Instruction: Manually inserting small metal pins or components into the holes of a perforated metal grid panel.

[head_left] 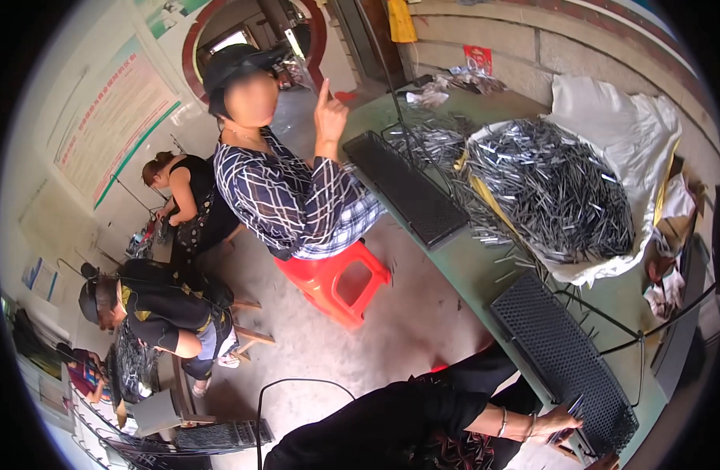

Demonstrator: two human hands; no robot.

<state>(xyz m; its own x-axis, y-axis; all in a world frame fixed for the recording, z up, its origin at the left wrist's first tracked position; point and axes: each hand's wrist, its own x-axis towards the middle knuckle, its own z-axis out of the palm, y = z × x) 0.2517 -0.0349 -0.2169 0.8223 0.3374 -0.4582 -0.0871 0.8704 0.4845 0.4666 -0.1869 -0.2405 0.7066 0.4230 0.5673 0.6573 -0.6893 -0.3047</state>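
My left hand (557, 424), with a bracelet at the wrist, reaches in from a black sleeve at the lower right. Its fingers are closed around a few thin dark metal strips (577, 403), whose ends stick out. This hand is at the lower edge of a black perforated tray (563, 356) on the green table (485, 274). Only a little of my right hand (608, 462) shows at the bottom edge, beside the tray's near corner; its fingers are too cut off to read.
A white sack (610, 102) full of dark metal strips (548, 188) lies open on the table, with loose strips around it. Another black tray (411, 188) lies farther off. A person (289, 180) sits on a red stool (336, 282), one finger raised. Several others work at left.
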